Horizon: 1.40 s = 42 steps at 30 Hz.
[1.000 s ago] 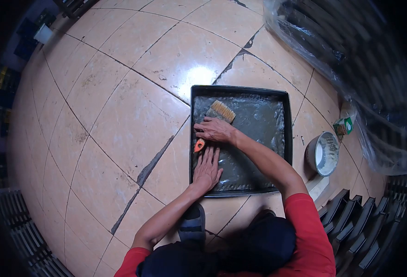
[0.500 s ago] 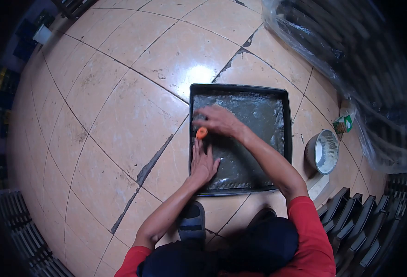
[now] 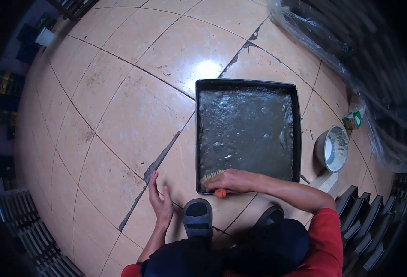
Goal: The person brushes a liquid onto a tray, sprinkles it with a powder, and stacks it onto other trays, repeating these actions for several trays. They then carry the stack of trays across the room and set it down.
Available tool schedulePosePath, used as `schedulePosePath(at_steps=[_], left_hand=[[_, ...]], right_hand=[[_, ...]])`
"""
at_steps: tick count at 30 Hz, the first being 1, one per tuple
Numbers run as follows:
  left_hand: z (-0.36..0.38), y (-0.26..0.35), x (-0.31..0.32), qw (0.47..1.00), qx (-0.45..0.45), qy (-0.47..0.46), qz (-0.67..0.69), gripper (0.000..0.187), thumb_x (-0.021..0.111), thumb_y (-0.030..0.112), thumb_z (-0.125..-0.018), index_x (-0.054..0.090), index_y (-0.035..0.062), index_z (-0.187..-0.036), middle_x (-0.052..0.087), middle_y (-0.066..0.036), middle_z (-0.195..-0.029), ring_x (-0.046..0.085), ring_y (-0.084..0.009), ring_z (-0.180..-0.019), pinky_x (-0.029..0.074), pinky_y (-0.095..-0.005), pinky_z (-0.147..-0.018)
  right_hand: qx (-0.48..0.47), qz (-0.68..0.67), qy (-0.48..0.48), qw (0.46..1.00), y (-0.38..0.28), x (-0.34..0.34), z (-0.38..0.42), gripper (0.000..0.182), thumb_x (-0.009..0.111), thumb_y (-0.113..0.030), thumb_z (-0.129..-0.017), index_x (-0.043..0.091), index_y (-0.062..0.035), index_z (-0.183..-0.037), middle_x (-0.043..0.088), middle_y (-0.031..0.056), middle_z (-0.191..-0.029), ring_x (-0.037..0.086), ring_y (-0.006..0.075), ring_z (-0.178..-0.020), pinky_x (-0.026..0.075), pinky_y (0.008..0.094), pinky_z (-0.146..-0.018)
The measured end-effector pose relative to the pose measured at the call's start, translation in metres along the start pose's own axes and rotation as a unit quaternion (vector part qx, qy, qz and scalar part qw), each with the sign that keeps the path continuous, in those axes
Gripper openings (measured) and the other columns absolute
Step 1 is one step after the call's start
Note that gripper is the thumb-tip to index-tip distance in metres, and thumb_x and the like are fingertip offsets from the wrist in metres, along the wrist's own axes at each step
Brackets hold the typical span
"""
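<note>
A square black tray [image 3: 297, 138] lies on the floor, its bottom coated with a wet, shiny grey layer. At the tray's near left corner, my right hand [image 3: 233, 180] is closed round a brush [image 3: 212, 176]. Pale bristles point into the tray, and the brush's orange end [image 3: 220, 193] sticks out below my fingers, over the near rim. Most of the handle is hidden in my grip. Left of the tray, my left hand [image 3: 162, 203] is raised over the tiles with its fingers apart, holding nothing.
To the tray's right stand a bowl [image 3: 321, 150] with white stuff inside and a small green box [image 3: 352, 121]. Dark slatted pieces [image 3: 362, 221] are stacked at lower right. Clear plastic sheeting [image 3: 305, 34] drapes a pile at upper right. My sandalled foot [image 3: 198, 217] is near the tray.
My right hand has moved from the tray's left side down to its near left corner with the brush. My left hand has left the tray and swung out to the left.
</note>
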<state>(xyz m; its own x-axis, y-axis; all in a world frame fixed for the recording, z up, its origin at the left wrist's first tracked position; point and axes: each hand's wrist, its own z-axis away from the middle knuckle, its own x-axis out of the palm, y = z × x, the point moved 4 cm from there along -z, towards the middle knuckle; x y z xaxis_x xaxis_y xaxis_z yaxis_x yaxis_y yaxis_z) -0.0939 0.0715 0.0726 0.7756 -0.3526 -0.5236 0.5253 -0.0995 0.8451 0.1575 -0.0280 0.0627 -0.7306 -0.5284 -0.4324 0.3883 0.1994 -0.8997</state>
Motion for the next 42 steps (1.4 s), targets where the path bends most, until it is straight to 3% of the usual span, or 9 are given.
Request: schedulePosePath(at_steps=[4,8,18,21,25,29,35,38,42], left_hand=[[0.003,-0.009,0.009,0.999,-0.018,-0.026,0.027,0.046,0.052,-0.001,-0.094,0.049,-0.0008,-0.140,0.048,-0.018,-0.147,0.040,-0.0287,-0.143,0.028,-0.0414,-0.120],[-0.008,0.018,0.042,0.993,-0.005,-0.070,0.099,0.044,0.053,-0.001,-0.096,0.049,-0.0007,-0.140,0.049,-0.018,-0.146,0.042,-0.0278,-0.142,0.027,-0.0398,-0.121],[0.015,-0.015,0.028,0.991,-0.049,-0.083,0.091,0.043,0.051,0.003,-0.098,0.048,-0.0018,-0.141,0.054,-0.017,-0.141,0.049,-0.0276,-0.136,0.033,-0.0387,-0.117],[0.010,-0.006,0.046,0.986,-0.041,-0.137,0.088,0.043,0.051,0.004,-0.100,0.047,-0.0020,-0.142,0.053,-0.018,-0.142,0.048,-0.0285,-0.137,0.034,-0.0397,-0.117],[0.010,0.003,0.046,0.985,-0.022,-0.147,0.091,0.046,0.051,0.001,-0.099,0.045,0.0008,-0.145,0.054,-0.019,-0.141,0.052,-0.0280,-0.131,0.038,-0.0394,-0.113],[0.022,-0.021,0.030,0.984,-0.065,-0.149,0.072,0.044,0.050,0.004,-0.101,0.045,-0.0014,-0.144,0.054,-0.021,-0.139,0.056,-0.0283,-0.127,0.042,-0.0384,-0.110],[0.009,0.006,0.065,0.988,-0.011,-0.151,0.042,0.043,0.052,0.006,-0.100,0.048,-0.0003,-0.142,0.055,-0.018,-0.139,0.053,-0.0287,-0.130,0.042,-0.0404,-0.110],[-0.021,0.056,0.080,0.984,0.106,-0.142,-0.022,0.040,0.053,0.005,-0.098,0.053,-0.0002,-0.138,0.056,-0.017,-0.139,0.052,-0.0294,-0.132,0.041,-0.0420,-0.111],[-0.044,0.092,0.088,0.969,0.198,-0.141,-0.052,0.037,0.053,0.003,-0.096,0.057,-0.0016,-0.133,0.062,-0.019,-0.130,0.057,-0.0324,-0.127,0.041,-0.0415,-0.111]], right_hand=[[0.127,-0.037,0.134,0.982,0.065,-0.108,-0.029,0.028,0.080,-0.026,-0.084,0.070,-0.0089,-0.105,0.075,0.0063,-0.097,0.071,0.0175,-0.092,0.055,0.0347,-0.083],[0.142,0.227,0.416,0.869,0.104,-0.220,-0.034,0.023,0.073,-0.028,-0.085,0.070,-0.0144,-0.104,0.073,0.0127,-0.092,0.072,0.0321,-0.080,0.057,0.0431,-0.072],[0.015,0.015,0.169,0.985,0.019,-0.039,0.006,0.018,0.073,-0.025,-0.087,0.064,-0.0121,-0.096,0.070,0.0089,-0.085,0.069,0.0331,-0.077,0.056,0.0426,-0.068],[0.217,-0.033,0.354,0.909,0.095,-0.137,0.045,0.027,0.079,-0.036,-0.085,0.074,-0.0125,-0.097,0.076,0.0070,-0.089,0.073,0.0181,-0.080,0.056,0.0342,-0.075],[0.241,0.142,0.558,0.781,0.126,-0.219,0.166,0.037,0.078,-0.042,-0.084,0.075,-0.0095,-0.102,0.075,0.0107,-0.090,0.074,0.0269,-0.084,0.056,0.0370,-0.078],[0.196,0.267,0.506,0.796,0.078,-0.136,0.217,0.017,0.069,-0.012,-0.088,0.073,-0.0108,-0.104,0.075,0.0073,-0.107,0.072,0.0231,-0.099,0.057,0.0313,-0.083],[0.098,0.198,0.355,0.908,-0.017,0.043,0.138,0.007,0.070,-0.020,-0.087,0.069,-0.0184,-0.094,0.074,0.0002,-0.102,0.073,0.0224,-0.087,0.058,0.0362,-0.067],[0.164,0.045,0.470,0.866,0.007,0.003,0.134,0.011,0.073,-0.023,-0.088,0.071,-0.0130,-0.093,0.075,0.0044,-0.092,0.074,0.0231,-0.083,0.056,0.0348,-0.067],[0.255,0.033,0.776,0.575,0.049,-0.062,0.208,0.021,0.074,-0.019,-0.089,0.072,0.0018,-0.091,0.074,0.0142,-0.082,0.074,0.0235,-0.078,0.055,0.0339,-0.071]])
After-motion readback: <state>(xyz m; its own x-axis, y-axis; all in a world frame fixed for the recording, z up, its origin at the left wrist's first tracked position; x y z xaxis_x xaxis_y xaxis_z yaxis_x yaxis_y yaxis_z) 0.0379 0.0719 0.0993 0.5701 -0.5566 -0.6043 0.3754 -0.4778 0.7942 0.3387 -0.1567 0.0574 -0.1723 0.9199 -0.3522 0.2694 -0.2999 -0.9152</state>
